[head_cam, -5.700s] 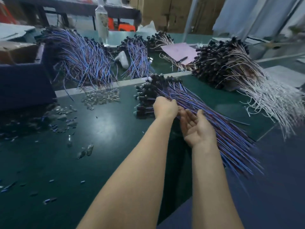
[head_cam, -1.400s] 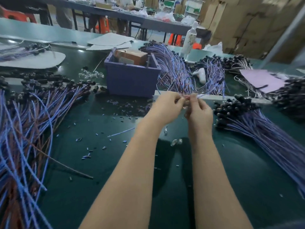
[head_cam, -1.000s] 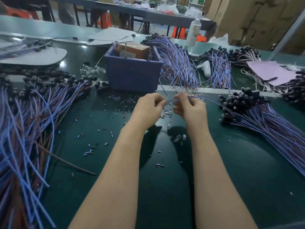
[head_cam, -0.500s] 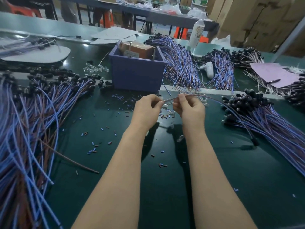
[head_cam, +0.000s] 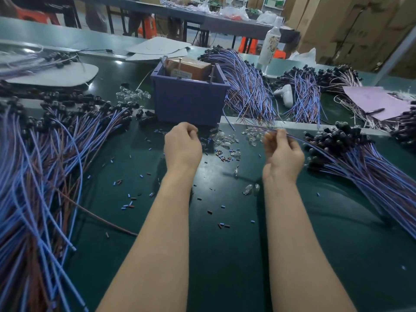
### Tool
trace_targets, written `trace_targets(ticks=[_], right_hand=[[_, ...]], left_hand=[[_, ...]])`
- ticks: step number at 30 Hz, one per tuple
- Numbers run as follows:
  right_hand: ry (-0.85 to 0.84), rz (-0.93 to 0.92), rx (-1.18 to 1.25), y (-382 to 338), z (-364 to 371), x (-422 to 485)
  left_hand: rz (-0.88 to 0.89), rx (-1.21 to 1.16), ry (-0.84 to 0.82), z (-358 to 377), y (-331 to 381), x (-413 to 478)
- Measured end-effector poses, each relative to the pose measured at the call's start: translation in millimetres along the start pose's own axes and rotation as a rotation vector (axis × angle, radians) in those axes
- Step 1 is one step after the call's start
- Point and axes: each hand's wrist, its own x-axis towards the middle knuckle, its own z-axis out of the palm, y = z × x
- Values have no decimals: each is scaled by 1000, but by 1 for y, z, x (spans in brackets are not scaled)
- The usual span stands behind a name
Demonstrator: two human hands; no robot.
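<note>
over the table [head_cam: 225, 255], right hand [head_cam: 282, 154] pinches a blue wire [head_cam: 297, 139]; left hand [head_cam: 182, 146] curled, grip unclear.

The table [head_cam: 225, 255] wears a dark green mat, smooth, with a dull sheen where light falls. The blue wire [head_cam: 295, 138] has smooth plastic insulation, like the blue and brown wire bundles [head_cam: 33, 176], whose ends carry slightly shiny black plastic caps [head_cam: 337, 138]. The clear bulbs [head_cam: 225, 140] are glossy, of glass or clear plastic. The cut bits [head_cam: 222, 157] are matt plastic insulation. The purple bin [head_cam: 189, 102] is matt moulded plastic. The box [head_cam: 189, 66] inside it is brown cardboard with a paper label. The pink sheet [head_cam: 373, 102] is matt paper.
</note>
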Motion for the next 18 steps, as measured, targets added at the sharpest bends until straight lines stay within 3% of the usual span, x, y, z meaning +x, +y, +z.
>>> trace_targets(ticks=[4, 7, 9, 12, 15, 16, 18], right_hand=[[-107, 210, 134, 6, 15, -15], [-127, 309, 150, 11, 20, -20], [-131, 350, 127, 15, 22, -23], [-125, 372, -54, 20, 22, -24], [-221, 398, -246, 21, 21, -28], [-283, 352, -353, 20, 21, -29], [-399, 80, -699, 18, 19, -32]], left_hand=[[121, 24, -85, 10, 7, -6], [142, -225, -307, 18, 19, -16], [152, -321, -333, 25, 26, -22], [67, -554, -306, 29, 28, -22], [3, -666, -236, 29, 27, -18], [-13, -673, -184, 29, 25, -17], [-51, -676, -55, 25, 21, -12]])
